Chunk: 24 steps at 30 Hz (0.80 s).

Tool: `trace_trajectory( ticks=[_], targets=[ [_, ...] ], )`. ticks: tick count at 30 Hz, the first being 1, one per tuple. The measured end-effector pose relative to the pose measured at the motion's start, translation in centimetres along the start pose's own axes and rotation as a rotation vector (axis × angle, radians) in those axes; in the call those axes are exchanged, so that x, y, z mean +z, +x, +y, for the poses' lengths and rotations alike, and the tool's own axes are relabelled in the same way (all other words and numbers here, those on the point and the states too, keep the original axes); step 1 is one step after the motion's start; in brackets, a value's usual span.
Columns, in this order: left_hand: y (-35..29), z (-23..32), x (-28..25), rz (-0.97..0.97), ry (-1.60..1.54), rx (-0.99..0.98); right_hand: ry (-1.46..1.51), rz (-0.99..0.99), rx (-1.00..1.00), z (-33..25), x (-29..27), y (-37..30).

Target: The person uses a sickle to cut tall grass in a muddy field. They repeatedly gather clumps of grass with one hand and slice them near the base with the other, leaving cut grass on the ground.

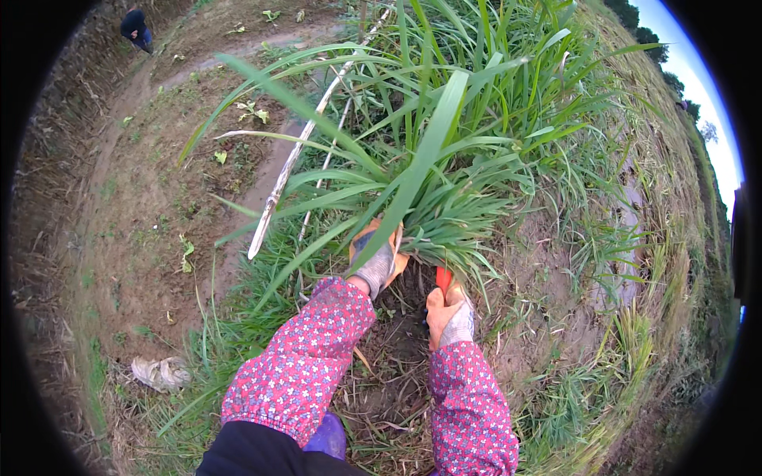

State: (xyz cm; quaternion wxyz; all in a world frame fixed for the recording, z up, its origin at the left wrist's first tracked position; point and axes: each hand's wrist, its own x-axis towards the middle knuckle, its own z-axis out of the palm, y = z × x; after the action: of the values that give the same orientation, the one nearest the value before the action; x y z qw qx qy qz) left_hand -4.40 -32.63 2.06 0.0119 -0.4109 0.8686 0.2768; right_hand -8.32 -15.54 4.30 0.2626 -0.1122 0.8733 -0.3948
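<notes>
A dense clump of long green grass (pixel 452 198) stands in front of me, its broad blades arching toward me and across my left hand. My left hand (pixel 376 262), in a grey and orange work glove, is closed at the clump's left base, partly covered by a leaf. Close by on the right, my right hand (pixel 450 317), gloved the same way, is wrapped round an orange-red tool handle (pixel 443 278). The tool's far end is hidden in the grass, so its kind does not show. Both forearms wear pink floral sleeves.
Long pale dry stalks (pixel 295 151) slant beside the clump on the left. Further left lies bare soil (pixel 151 230) with small seedlings and a crumpled whitish scrap (pixel 161 373). A person (pixel 136 30) in dark clothes is far off. My purple boot (pixel 327 438) shows below.
</notes>
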Motion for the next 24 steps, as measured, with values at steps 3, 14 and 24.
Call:
trace_trajectory(
  ticks=[3,14,24],
  targets=[
    [2.7,0.5,-1.3,-0.203,-0.657,-0.065,0.116,-0.033,0.028,0.4,-0.5,-1.0],
    [7.8,4.7,6.3,0.150,-0.364,0.117,0.244,-0.181,0.303,-3.9,-0.6,3.3],
    [-4.5,9.5,0.6,-0.547,-1.420,-0.148,0.598,0.067,0.286,1.8,-7.4,-17.7]
  ],
)
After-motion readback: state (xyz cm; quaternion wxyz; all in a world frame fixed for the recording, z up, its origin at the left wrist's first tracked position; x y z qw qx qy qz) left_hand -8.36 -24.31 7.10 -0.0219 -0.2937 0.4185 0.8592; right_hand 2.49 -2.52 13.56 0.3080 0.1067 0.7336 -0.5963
